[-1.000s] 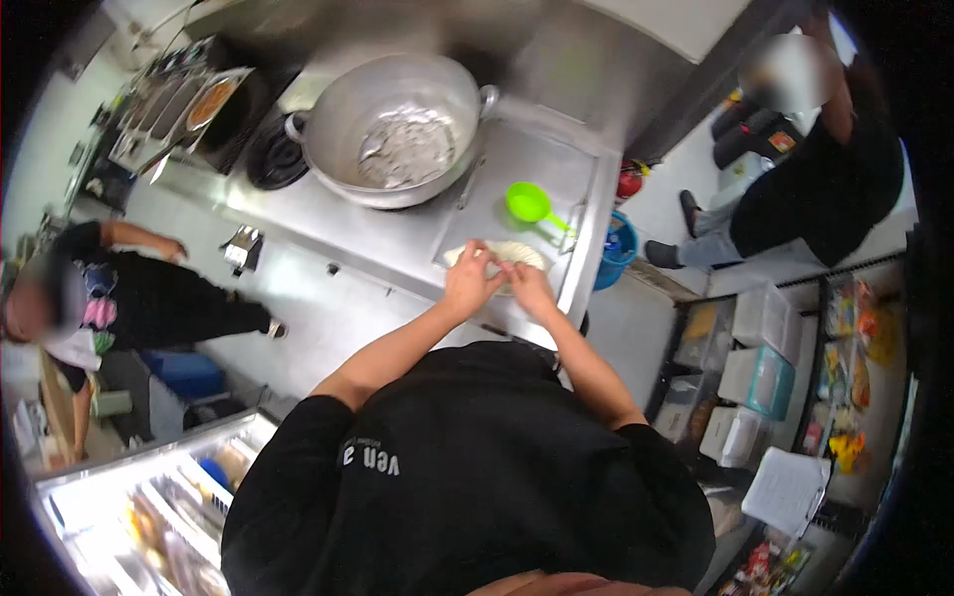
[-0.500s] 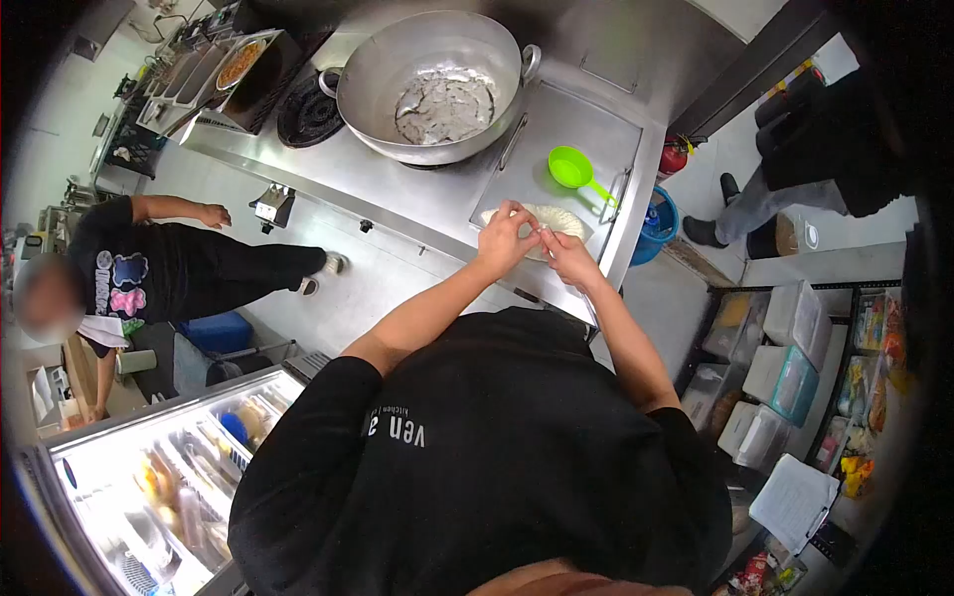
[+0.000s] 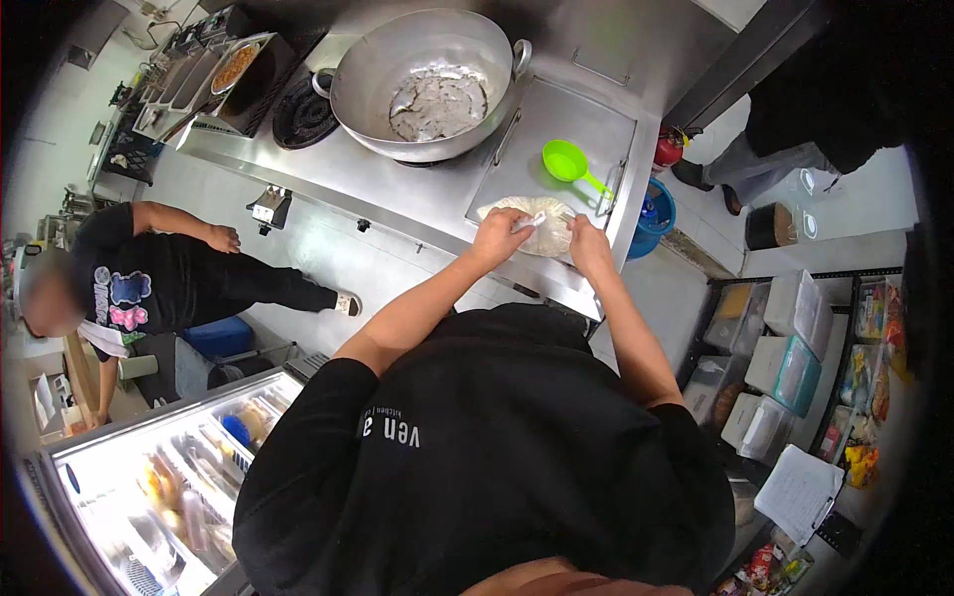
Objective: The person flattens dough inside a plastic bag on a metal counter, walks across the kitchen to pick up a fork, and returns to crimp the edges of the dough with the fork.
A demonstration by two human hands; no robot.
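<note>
A clear plastic bag (image 3: 545,238) of pale contents lies on the steel counter's near edge, between my two hands. My left hand (image 3: 500,236) is closed on a whitish gathered bit of plastic at the bag's top. On the bag's right side, my right hand (image 3: 590,244) has its fingers pinched together at the plastic. What exactly those fingertips grip is small and partly hidden. Just beyond the bag lies a bright green scoop (image 3: 564,160), its handle pointing toward the right.
A large metal wok (image 3: 427,139) with shiny liquid in it stands on the stove, left of the steel counter (image 3: 527,129). A co-worker (image 3: 149,268) stands at left; another person (image 3: 805,119) is at upper right. A blue bucket (image 3: 664,230) and a shelf of bins (image 3: 765,368) are at right.
My hands have moved apart, from fingers meeting above the bag to either side of its top. More of the bag shows. The co-worker at left and the person at right have shifted their feet.
</note>
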